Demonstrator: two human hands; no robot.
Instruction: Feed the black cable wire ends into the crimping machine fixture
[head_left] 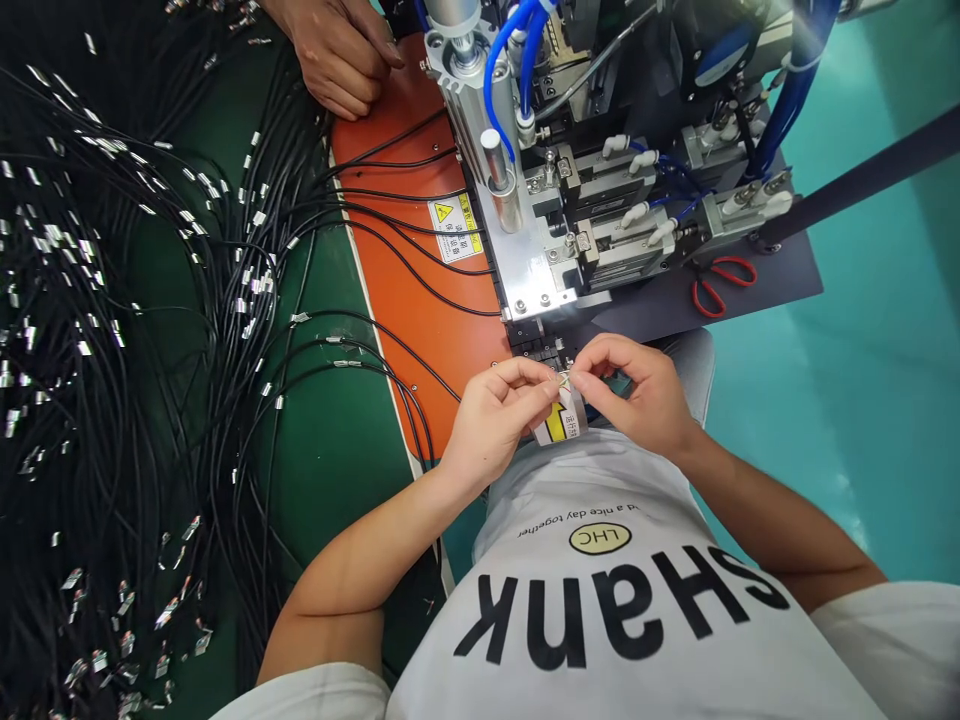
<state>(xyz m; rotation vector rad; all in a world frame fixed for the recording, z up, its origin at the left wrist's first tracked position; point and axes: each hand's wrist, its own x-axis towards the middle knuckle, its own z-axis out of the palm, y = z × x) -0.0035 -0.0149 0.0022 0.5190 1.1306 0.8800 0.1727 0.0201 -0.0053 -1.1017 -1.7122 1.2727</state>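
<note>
1. Head view: the left hand (491,415) and the right hand (645,395) meet fingertip to fingertip. Both are pinched tight on one tiny pale piece (566,381). It is too small to tell what it is.
2. Only the fingertips are used, probably because the piece is so little.
3. The pinch sits just in front of the big silver metal machine with blue hoses (525,250). I think this keeps the piece close to the machine's dark front opening.
4. Just under the pinch hangs a white paper tag with a yellow arrow (559,422), touching the fingers.
5. Left of the pinch lies a flat orange mat (420,290). Thin black cables with shiny metal ends (112,300) spread over it, likely so the ends are easy to reach.
6. Beyond the pinch, to the right, red-handled scissors (724,283) lie well apart.
7. Far beyond, to the left, another person's hand (337,55) rests on the orange mat.
</note>
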